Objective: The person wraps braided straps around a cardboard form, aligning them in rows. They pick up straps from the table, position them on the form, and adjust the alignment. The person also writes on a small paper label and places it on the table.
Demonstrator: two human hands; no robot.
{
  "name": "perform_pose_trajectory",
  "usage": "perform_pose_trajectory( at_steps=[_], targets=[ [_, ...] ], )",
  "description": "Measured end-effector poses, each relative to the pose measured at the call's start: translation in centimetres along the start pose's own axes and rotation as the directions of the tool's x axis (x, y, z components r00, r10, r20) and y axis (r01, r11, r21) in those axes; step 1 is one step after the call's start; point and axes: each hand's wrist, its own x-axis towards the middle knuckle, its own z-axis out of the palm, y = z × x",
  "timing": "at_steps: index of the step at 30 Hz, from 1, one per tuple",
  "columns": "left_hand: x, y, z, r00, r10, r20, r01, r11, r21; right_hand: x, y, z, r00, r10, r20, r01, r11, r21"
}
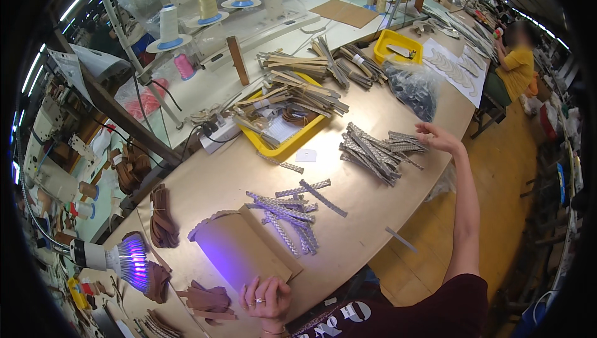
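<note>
My right hand (pixel 439 138) reaches out at the right with its fingers apart, at the ends of some short grey braided straps (pixel 405 141). These lie beside a larger pile of the same straps (pixel 370 152); whether my fingertips touch them I cannot tell. My left hand (pixel 265 298), with a ring on one finger, rests at the near edge of a curved brown board (pixel 239 248). Its fingers are loosely bent and appear to hold nothing. Just beyond the board lies a loose heap of braided straps (pixel 289 213).
A yellow tray (pixel 280 149) holds bundles of strips and other bits. Behind it stand thread cones (pixel 208 5) and a plastic-covered sewing machine. A lit lamp (pixel 130 262) glows purple at the left, near brown strap bundles (pixel 163 217). A co-worker (pixel 518 61) sits at the far right.
</note>
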Motion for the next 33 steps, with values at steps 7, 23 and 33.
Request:
perform_pose_trajectory(
  at_steps=[7,23,33],
  targets=[
    [0.1,0.0,-0.2,1.000,-0.006,0.004,0.006,1.000,-0.011,-0.5,-3.1,2.3,0.988,-0.033,0.151,0.100,0.880,-0.465],
    [0.3,-0.1,-0.2,1.000,-0.007,-0.010,0.006,0.997,-0.072,-7.1,-9.2,4.2,0.922,-0.066,-0.382,-0.139,0.863,-0.486],
    [0.0,-0.1,-0.4,0.996,-0.090,-0.019,0.083,0.963,-0.257,-3.3,-11.8,12.2,0.897,-0.406,-0.175,0.348,0.893,-0.286]
  ],
)
